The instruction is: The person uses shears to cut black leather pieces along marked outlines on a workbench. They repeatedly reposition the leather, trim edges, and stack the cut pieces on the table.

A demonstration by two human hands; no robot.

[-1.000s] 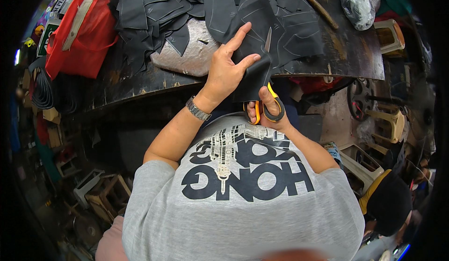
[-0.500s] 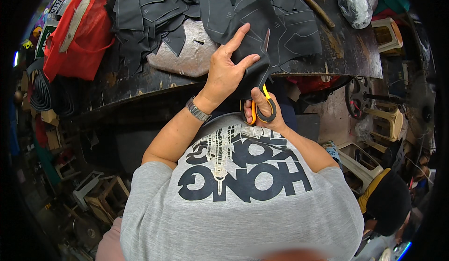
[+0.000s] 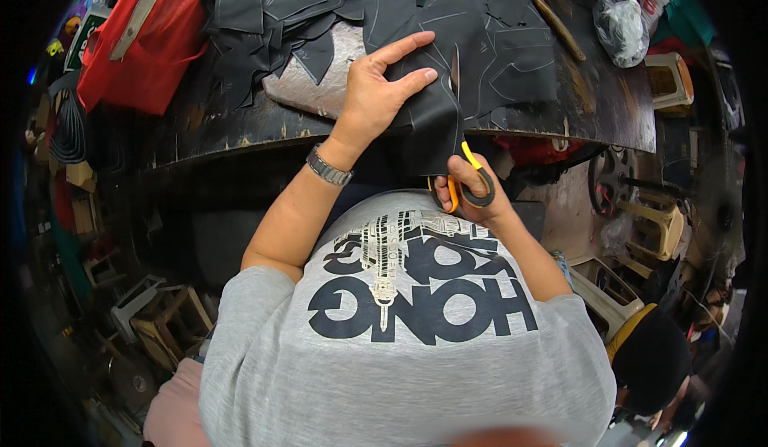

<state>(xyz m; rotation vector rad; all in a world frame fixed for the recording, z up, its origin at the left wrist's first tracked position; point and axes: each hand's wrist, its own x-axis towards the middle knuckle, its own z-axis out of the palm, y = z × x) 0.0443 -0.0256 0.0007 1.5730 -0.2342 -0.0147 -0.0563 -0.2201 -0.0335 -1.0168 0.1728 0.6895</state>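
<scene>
My right hand [image 3: 484, 195] grips scissors [image 3: 478, 176] with yellow, orange and black handles, at the near edge of the dark table. One pointed blade shows above a black sheet [image 3: 432, 131] marked with pale lines; the lower blade is hidden. Over this sheet, left of the blade, is my left hand [image 3: 374, 99], thumb and index finger stretched apart; its other fingers are mostly out of sight. Part of the sheet hangs over the table edge between my hands. More black marked pieces [image 3: 276, 3] lie beyond, overlapping one another.
Under some pieces sits a silvery-brown slab [image 3: 308, 83]. A red bag [image 3: 160, 55] stands at the far left. A wooden stick [image 3: 558, 24] and a knotted clear plastic bag [image 3: 622, 29] lie at the far right. A person in a black and yellow cap [image 3: 652, 359] is at lower right.
My left hand has shifted a little left relative to the scissors. The sheet, raised and bent beside the blade before, now lies flatter. The scissors stay in my right hand.
</scene>
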